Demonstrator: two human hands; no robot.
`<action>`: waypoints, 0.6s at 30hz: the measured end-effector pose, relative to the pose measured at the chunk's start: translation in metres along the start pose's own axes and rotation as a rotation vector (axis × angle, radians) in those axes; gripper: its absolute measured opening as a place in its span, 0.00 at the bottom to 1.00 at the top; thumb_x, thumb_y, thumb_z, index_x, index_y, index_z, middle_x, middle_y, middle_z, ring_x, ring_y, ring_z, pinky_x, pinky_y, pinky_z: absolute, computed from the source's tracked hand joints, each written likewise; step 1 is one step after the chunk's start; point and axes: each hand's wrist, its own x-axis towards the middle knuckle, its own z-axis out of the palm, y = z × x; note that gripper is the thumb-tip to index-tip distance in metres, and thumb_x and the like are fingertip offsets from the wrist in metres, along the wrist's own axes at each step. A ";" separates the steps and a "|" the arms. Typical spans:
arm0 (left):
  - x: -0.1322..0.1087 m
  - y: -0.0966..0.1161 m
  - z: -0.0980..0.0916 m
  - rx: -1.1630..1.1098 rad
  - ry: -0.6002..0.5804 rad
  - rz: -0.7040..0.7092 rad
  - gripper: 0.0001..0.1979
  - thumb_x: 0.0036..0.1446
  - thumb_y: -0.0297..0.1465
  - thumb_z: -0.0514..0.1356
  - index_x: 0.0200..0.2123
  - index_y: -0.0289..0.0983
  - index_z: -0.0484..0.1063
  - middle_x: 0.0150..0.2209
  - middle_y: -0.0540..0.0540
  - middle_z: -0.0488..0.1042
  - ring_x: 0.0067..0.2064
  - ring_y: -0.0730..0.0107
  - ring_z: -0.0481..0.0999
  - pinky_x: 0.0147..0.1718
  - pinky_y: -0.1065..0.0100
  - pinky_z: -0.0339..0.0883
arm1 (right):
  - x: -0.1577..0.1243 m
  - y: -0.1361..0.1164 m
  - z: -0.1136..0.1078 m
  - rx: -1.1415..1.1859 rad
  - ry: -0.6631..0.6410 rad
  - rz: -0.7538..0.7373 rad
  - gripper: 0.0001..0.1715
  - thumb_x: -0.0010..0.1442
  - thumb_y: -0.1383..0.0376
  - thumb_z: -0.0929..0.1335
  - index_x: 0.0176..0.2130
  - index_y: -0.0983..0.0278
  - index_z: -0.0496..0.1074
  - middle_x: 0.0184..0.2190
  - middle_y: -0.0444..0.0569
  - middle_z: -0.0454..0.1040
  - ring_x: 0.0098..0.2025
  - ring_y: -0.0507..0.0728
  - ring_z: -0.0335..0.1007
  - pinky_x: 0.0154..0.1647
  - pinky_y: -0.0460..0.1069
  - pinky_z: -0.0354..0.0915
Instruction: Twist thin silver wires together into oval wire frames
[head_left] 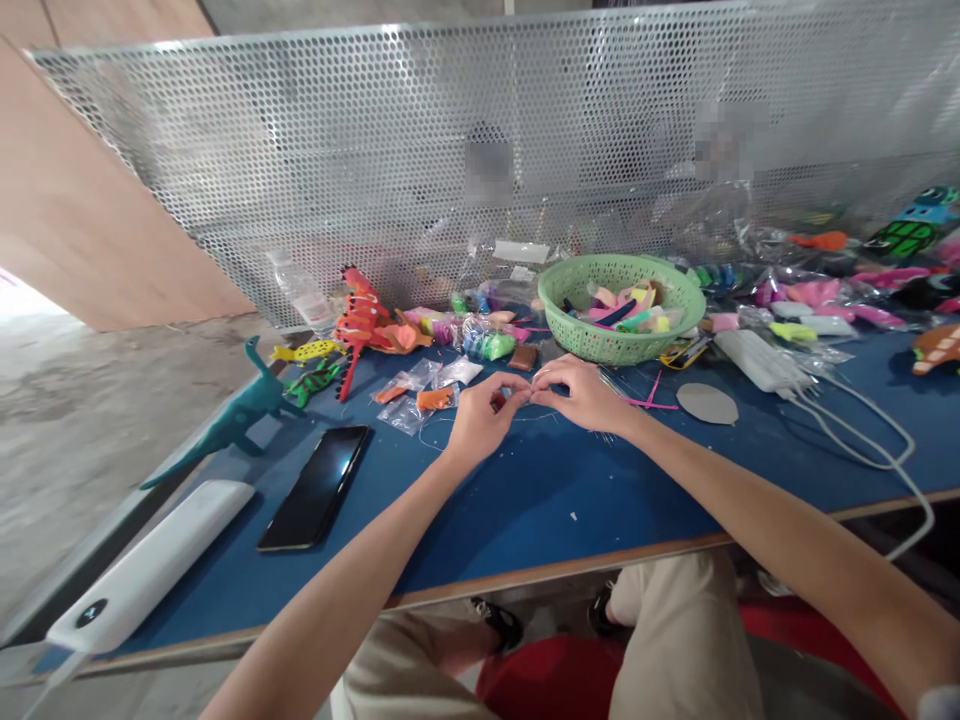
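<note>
Closest to the viewer, a person's bare forearms (356,590) reach across a blue table (517,520). The left hand (487,412) and right hand (577,388) meet, fingertips pinching a tiny piece too hidden to identify, just in front of a brown block (523,357). Anything that small could slip if the pinch loosens. A thin strand (429,442) beside the left hand could snag on nearby clear packets (406,413). A green basket (622,345) blocks reach behind the right hand; a phone (315,488) lies to the left.
</note>
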 end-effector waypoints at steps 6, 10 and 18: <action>0.004 -0.003 0.002 -0.221 -0.040 -0.137 0.10 0.58 0.37 0.65 0.38 0.37 0.77 0.36 0.45 0.79 0.36 0.68 0.77 0.31 0.70 0.70 | -0.001 -0.001 -0.006 -0.286 0.000 -0.236 0.06 0.66 0.62 0.69 0.41 0.60 0.76 0.47 0.49 0.79 0.53 0.63 0.68 0.57 0.62 0.50; 0.005 -0.005 0.000 -0.323 -0.059 -0.246 0.12 0.57 0.39 0.66 0.39 0.36 0.76 0.31 0.47 0.77 0.22 0.78 0.66 0.19 0.73 0.61 | -0.001 -0.002 -0.006 -0.360 0.027 -0.339 0.12 0.69 0.64 0.63 0.44 0.58 0.77 0.46 0.49 0.80 0.50 0.62 0.69 0.58 0.62 0.51; 0.005 -0.001 -0.004 -0.261 -0.027 -0.193 0.12 0.58 0.37 0.65 0.40 0.35 0.77 0.37 0.44 0.79 0.32 0.71 0.75 0.28 0.72 0.69 | -0.003 0.003 -0.006 -0.325 0.043 -0.353 0.15 0.71 0.62 0.63 0.47 0.54 0.78 0.46 0.45 0.81 0.50 0.61 0.68 0.59 0.62 0.51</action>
